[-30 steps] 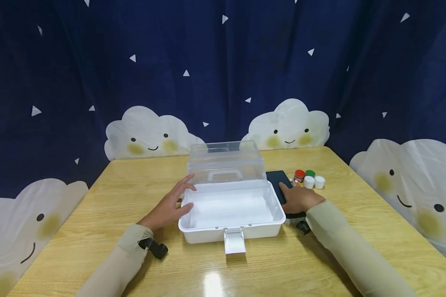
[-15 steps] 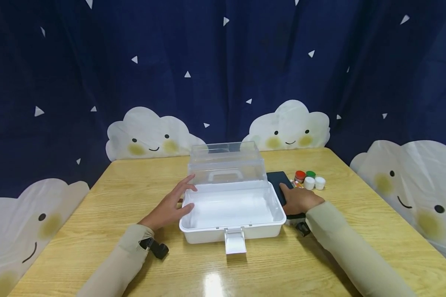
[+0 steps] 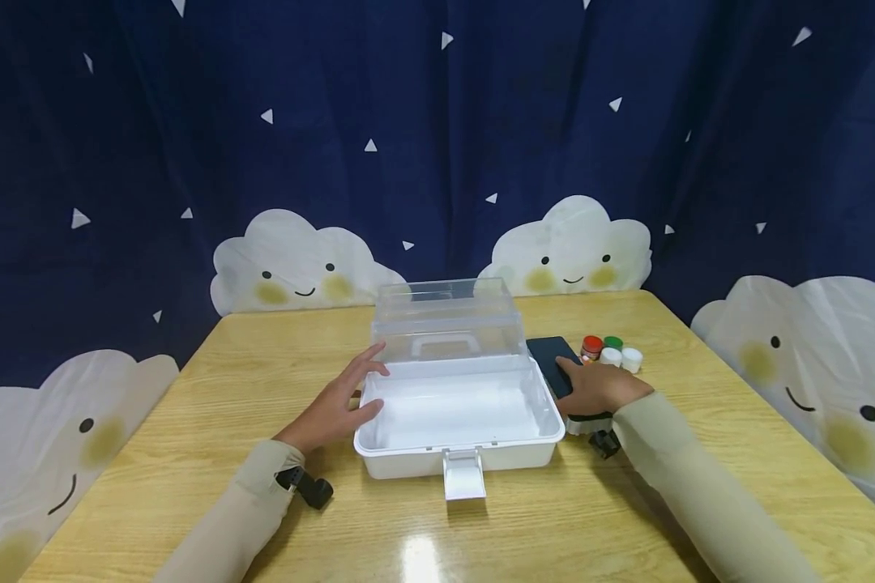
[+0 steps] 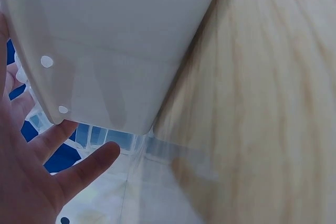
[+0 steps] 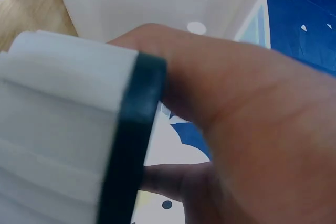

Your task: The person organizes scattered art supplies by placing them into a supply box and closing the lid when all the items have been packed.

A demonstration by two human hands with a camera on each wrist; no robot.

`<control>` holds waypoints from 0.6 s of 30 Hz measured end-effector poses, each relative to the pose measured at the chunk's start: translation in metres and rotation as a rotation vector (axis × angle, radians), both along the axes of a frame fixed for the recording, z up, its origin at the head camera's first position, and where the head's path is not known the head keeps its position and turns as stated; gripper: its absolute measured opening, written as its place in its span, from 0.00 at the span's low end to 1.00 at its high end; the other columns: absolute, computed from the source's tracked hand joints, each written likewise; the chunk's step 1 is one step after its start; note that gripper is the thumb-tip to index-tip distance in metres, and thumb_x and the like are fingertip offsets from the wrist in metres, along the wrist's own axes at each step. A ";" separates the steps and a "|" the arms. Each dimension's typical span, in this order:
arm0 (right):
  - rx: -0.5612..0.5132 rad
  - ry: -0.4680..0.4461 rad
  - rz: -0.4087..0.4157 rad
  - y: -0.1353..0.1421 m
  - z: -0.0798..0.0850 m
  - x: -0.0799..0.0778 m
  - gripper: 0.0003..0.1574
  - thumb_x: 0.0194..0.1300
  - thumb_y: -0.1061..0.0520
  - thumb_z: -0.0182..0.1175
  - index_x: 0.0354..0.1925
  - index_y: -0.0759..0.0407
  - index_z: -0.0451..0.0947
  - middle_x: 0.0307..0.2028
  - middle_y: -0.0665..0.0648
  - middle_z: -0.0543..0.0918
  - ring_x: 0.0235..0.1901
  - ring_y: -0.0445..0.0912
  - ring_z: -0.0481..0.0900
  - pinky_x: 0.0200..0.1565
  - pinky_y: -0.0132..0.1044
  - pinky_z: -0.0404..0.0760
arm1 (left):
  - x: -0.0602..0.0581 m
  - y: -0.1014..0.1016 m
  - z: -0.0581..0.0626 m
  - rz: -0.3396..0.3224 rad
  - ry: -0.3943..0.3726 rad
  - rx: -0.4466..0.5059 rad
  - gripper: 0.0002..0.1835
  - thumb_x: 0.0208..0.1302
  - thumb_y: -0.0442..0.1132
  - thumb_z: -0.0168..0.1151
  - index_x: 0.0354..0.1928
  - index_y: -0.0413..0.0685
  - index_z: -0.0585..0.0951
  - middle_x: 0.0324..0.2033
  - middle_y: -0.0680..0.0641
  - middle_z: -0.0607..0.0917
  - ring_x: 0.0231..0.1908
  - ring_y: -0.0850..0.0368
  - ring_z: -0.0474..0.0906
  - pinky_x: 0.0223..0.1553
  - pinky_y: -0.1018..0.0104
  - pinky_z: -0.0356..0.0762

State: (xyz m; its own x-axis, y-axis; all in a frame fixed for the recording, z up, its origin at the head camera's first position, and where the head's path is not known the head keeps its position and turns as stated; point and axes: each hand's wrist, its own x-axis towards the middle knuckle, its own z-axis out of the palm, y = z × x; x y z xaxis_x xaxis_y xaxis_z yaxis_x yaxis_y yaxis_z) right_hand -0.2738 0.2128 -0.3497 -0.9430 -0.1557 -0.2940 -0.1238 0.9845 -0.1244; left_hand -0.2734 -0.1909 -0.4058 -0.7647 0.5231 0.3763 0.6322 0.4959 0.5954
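A white plastic box stands at mid-table, its clear lid raised at the back and its white latch flap hanging down in front. At the box's left end, my left hand has its thumb and fingers spread over the rim. My right hand grips a white ribbed block-like case with a dark flat top, beside the box's right wall. In the right wrist view, the thumb and a finger reach round the dark top layer of that case.
Small jars stand behind my right hand: a red-lidded jar, a green-lidded jar and two white-lidded jars. The wooden table ends at a dark blue curtain with printed clouds.
My right hand has shifted slightly right, and the near end of the dark-topped case has moved with it. The left hand and the white box stay put.
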 end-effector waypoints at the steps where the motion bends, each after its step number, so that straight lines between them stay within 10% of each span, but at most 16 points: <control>1: 0.005 -0.002 -0.002 0.001 0.001 0.000 0.67 0.43 0.21 0.52 0.69 0.57 0.46 0.57 0.68 0.69 0.50 0.60 0.72 0.42 0.56 0.75 | 0.000 0.000 0.000 -0.001 0.000 0.002 0.19 0.61 0.48 0.55 0.53 0.62 0.65 0.69 0.59 0.45 0.65 0.50 0.51 0.47 0.50 0.74; 18: 0.047 0.060 -0.017 0.012 0.013 -0.004 0.50 0.51 0.34 0.53 0.66 0.57 0.56 0.58 0.69 0.67 0.52 0.62 0.69 0.43 0.62 0.70 | -0.004 0.005 0.002 0.010 0.000 0.014 0.18 0.61 0.49 0.55 0.53 0.61 0.66 0.69 0.58 0.46 0.65 0.50 0.51 0.46 0.50 0.75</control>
State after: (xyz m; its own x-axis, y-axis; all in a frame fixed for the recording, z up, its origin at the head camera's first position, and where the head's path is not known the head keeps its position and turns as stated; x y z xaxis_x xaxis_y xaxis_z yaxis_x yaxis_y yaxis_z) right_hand -0.2781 0.2250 -0.3363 -0.9617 -0.1264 -0.2432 -0.1125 0.9912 -0.0704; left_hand -0.2774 -0.1862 -0.4036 -0.7697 0.5104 0.3835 0.6274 0.4936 0.6022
